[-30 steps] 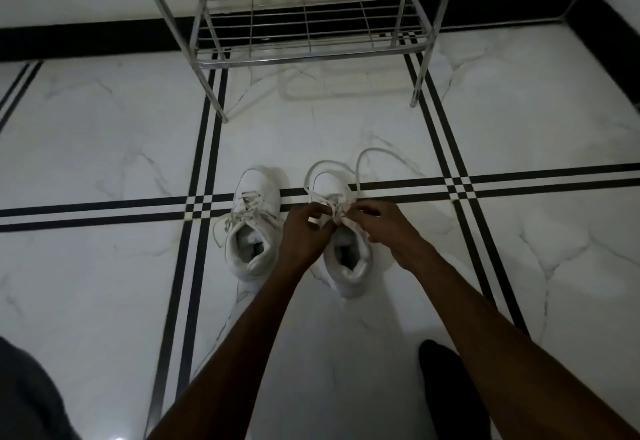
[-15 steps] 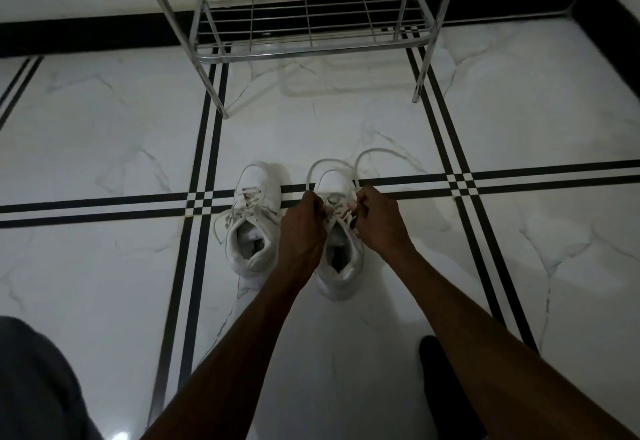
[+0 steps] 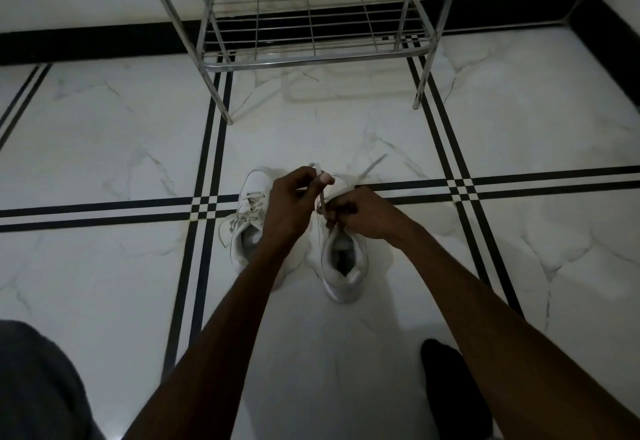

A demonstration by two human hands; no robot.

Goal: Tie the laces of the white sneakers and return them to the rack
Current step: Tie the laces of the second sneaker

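Lacing the right-hand white sneaker (image 3: 343, 259) on the marble floor (image 3: 104, 149), toes pointing toward the rack (image 3: 311, 24).

Both shoes are lying side by side, long axes running away from me; the left-hand sneaker (image 3: 250, 218) is sitting with its laces loose. My left hand (image 3: 294, 204) is pinching one lace (image 3: 322, 197) between thumb and fingers and lifting it upright; my right hand (image 3: 367, 214) is curling closed, pinching the lace at the eyelets. A free lace end (image 3: 372, 166) is trailing toward the rack's right leg.
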